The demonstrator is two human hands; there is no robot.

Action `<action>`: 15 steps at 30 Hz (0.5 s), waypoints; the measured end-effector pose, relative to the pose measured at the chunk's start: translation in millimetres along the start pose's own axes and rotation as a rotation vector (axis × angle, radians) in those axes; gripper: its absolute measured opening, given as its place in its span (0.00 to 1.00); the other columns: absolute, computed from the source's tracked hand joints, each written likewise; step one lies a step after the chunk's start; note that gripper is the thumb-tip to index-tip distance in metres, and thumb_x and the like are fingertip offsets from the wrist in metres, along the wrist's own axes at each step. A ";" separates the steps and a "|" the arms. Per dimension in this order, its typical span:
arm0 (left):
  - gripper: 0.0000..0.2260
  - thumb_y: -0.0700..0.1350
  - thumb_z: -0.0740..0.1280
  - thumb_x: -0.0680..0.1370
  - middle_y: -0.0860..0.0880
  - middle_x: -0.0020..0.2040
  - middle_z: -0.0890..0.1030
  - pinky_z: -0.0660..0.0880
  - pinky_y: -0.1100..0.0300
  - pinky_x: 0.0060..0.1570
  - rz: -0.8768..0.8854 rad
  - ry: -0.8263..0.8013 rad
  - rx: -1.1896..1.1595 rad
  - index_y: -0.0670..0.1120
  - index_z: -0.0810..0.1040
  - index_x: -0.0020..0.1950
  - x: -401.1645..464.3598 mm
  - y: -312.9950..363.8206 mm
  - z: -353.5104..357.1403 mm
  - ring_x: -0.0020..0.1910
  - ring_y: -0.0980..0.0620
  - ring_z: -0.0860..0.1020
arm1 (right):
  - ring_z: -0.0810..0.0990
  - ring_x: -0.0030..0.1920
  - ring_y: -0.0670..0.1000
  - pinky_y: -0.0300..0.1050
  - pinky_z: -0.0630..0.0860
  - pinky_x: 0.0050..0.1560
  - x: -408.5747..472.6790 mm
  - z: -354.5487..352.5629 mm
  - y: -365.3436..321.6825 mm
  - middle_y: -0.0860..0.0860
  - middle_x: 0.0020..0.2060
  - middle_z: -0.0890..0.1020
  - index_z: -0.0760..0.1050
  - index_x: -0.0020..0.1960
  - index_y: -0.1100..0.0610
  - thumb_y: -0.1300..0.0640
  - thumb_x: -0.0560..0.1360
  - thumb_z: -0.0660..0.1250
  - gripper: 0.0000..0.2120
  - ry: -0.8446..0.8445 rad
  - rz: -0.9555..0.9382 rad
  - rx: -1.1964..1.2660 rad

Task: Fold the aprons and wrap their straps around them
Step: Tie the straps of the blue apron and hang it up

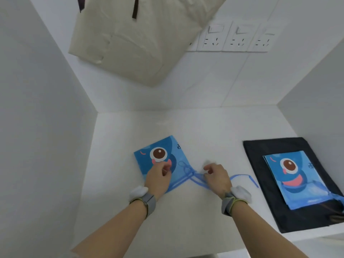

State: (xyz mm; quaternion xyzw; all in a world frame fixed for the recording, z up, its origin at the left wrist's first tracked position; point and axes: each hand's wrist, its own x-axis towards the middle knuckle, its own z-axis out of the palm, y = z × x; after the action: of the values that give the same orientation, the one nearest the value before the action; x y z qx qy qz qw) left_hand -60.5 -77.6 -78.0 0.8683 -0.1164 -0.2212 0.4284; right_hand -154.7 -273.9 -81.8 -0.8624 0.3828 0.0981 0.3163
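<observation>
A: Field note. Your left hand (pixel 159 176) rests on the folded blue apron (pixel 158 157), fingers curled and pinching at its near right corner. My guess is you're pinning the fold so it doesn't spring open.

B: And the right?

A: Your right hand (pixel 216 175) sits just beside the apron, fingers curled tight on the blue straps (pixel 191 176). They cross in a loose tangle between your two hands, and one tail (pixel 243 177) loops off to the right. You seem to be holding them taut, ready to wind.

B: Where's the apron itself?

A: Flat on the white desk (pixel 182 216), centre-left, cartoon eye facing up. Not yet wrapped, as I judge it.

B: Anything around it?

A: A second folded blue apron (pixel 296 177) lies on a folded black apron (pixel 264 149) at the right, well apart. A beige apron (pixel 141 40) hangs on the back wall beside the wall sockets (pixel 236 37). Nothing blocks your hands; the crossed straps are what could snag.
</observation>
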 end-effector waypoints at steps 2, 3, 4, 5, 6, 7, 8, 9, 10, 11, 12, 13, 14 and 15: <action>0.15 0.40 0.66 0.78 0.52 0.57 0.76 0.71 0.65 0.52 0.039 -0.073 0.034 0.49 0.74 0.64 11.1 10.8 16.7 0.50 0.55 0.76 | 0.76 0.58 0.58 0.47 0.72 0.59 3.9 -0.8 6.2 0.56 0.57 0.76 0.77 0.59 0.53 0.54 0.75 0.65 0.13 -0.022 0.066 -0.047; 0.18 0.40 0.66 0.77 0.50 0.59 0.74 0.72 0.63 0.55 0.045 -0.107 0.057 0.49 0.72 0.66 15.7 14.7 24.2 0.51 0.53 0.75 | 0.75 0.58 0.59 0.48 0.72 0.60 4.8 -0.2 7.3 0.57 0.57 0.76 0.76 0.59 0.55 0.52 0.75 0.66 0.14 -0.033 0.082 -0.081; 0.20 0.40 0.66 0.77 0.48 0.61 0.72 0.73 0.59 0.58 0.041 -0.133 0.091 0.49 0.70 0.68 19.8 17.5 30.3 0.54 0.50 0.75 | 0.75 0.59 0.60 0.49 0.72 0.60 5.2 1.5 8.1 0.57 0.58 0.75 0.75 0.58 0.56 0.49 0.75 0.67 0.16 -0.044 0.082 -0.130; 0.21 0.41 0.66 0.77 0.47 0.61 0.72 0.73 0.55 0.60 0.029 -0.152 0.133 0.49 0.69 0.69 24.5 19.5 35.6 0.56 0.48 0.75 | 0.74 0.59 0.60 0.49 0.73 0.59 5.3 3.3 8.1 0.56 0.58 0.74 0.74 0.58 0.56 0.46 0.74 0.68 0.18 -0.052 0.075 -0.185; 0.20 0.41 0.66 0.77 0.46 0.61 0.72 0.73 0.52 0.61 0.012 -0.165 0.182 0.49 0.68 0.69 28.9 20.7 38.6 0.57 0.46 0.75 | 0.74 0.59 0.59 0.50 0.73 0.59 5.5 5.9 8.4 0.56 0.58 0.73 0.74 0.57 0.57 0.44 0.73 0.68 0.20 -0.058 0.064 -0.227; 0.19 0.42 0.65 0.77 0.45 0.61 0.72 0.73 0.51 0.60 0.002 -0.169 0.227 0.48 0.69 0.68 33.1 22.7 41.1 0.57 0.45 0.75 | 0.74 0.59 0.59 0.50 0.74 0.58 5.9 6.4 8.1 0.56 0.58 0.73 0.74 0.56 0.57 0.43 0.73 0.68 0.20 -0.063 0.060 -0.253; 0.16 0.42 0.64 0.78 0.44 0.60 0.73 0.74 0.51 0.58 -0.001 -0.169 0.263 0.47 0.71 0.66 37.2 24.5 41.4 0.56 0.45 0.75 | 0.74 0.59 0.59 0.49 0.74 0.58 7.6 6.9 7.3 0.56 0.58 0.72 0.75 0.56 0.56 0.43 0.73 0.68 0.19 -0.071 0.061 -0.268; 0.13 0.42 0.64 0.78 0.44 0.59 0.74 0.74 0.52 0.56 0.002 -0.167 0.290 0.46 0.74 0.62 40.7 26.4 40.6 0.54 0.44 0.76 | 0.74 0.59 0.59 0.48 0.74 0.57 8.0 5.3 4.9 0.55 0.57 0.73 0.77 0.54 0.55 0.44 0.74 0.68 0.17 -0.084 0.064 -0.273; 0.09 0.43 0.64 0.78 0.43 0.57 0.75 0.75 0.52 0.54 0.005 -0.164 0.310 0.45 0.76 0.58 43.2 28.3 39.6 0.52 0.45 0.77 | 0.75 0.58 0.58 0.47 0.75 0.55 8.8 4.4 3.1 0.55 0.55 0.74 0.78 0.52 0.54 0.46 0.73 0.69 0.14 -0.099 0.066 -0.253; 0.07 0.43 0.64 0.78 0.43 0.55 0.76 0.75 0.51 0.52 0.006 -0.160 0.328 0.44 0.77 0.54 44.7 29.5 38.5 0.50 0.45 0.77 | 0.76 0.55 0.57 0.46 0.75 0.52 9.4 3.0 0.6 0.54 0.52 0.76 0.78 0.47 0.54 0.48 0.73 0.70 0.10 -0.102 0.064 -0.185; 0.05 0.43 0.64 0.78 0.43 0.53 0.77 0.76 0.51 0.50 0.006 -0.158 0.342 0.44 0.77 0.51 45.7 31.0 37.5 0.49 0.45 0.77 | 0.77 0.50 0.55 0.45 0.74 0.47 10.6 2.2 -0.5 0.53 0.47 0.78 0.77 0.43 0.53 0.50 0.72 0.70 0.07 -0.102 0.068 -0.046; 0.03 0.43 0.64 0.78 0.44 0.51 0.78 0.76 0.51 0.49 -0.001 -0.157 0.348 0.44 0.76 0.48 45.4 31.5 36.7 0.48 0.45 0.77 | 0.78 0.45 0.54 0.45 0.72 0.44 9.6 0.4 -2.4 0.51 0.40 0.78 0.75 0.39 0.53 0.53 0.71 0.71 0.06 -0.105 0.085 0.139; 0.03 0.44 0.64 0.78 0.45 0.50 0.78 0.76 0.51 0.49 -0.014 -0.158 0.338 0.45 0.75 0.47 44.8 32.0 35.7 0.47 0.45 0.77 | 0.77 0.41 0.53 0.45 0.71 0.42 8.5 -3.0 -4.3 0.50 0.36 0.78 0.74 0.38 0.54 0.56 0.71 0.71 0.07 -0.105 0.109 0.344; 0.03 0.45 0.65 0.78 0.46 0.48 0.78 0.75 0.52 0.49 -0.029 -0.159 0.320 0.46 0.74 0.46 43.8 33.0 34.2 0.47 0.46 0.78 | 0.75 0.39 0.52 0.45 0.71 0.42 7.5 -7.5 -7.2 0.51 0.34 0.77 0.75 0.38 0.55 0.59 0.71 0.71 0.06 -0.105 0.128 0.540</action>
State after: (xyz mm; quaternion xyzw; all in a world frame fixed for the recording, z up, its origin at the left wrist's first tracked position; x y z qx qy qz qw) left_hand -39.2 -138.5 -82.5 0.9068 -0.1712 -0.2741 0.2708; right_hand -144.9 -279.4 -75.6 -0.7147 0.4319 0.0567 0.5472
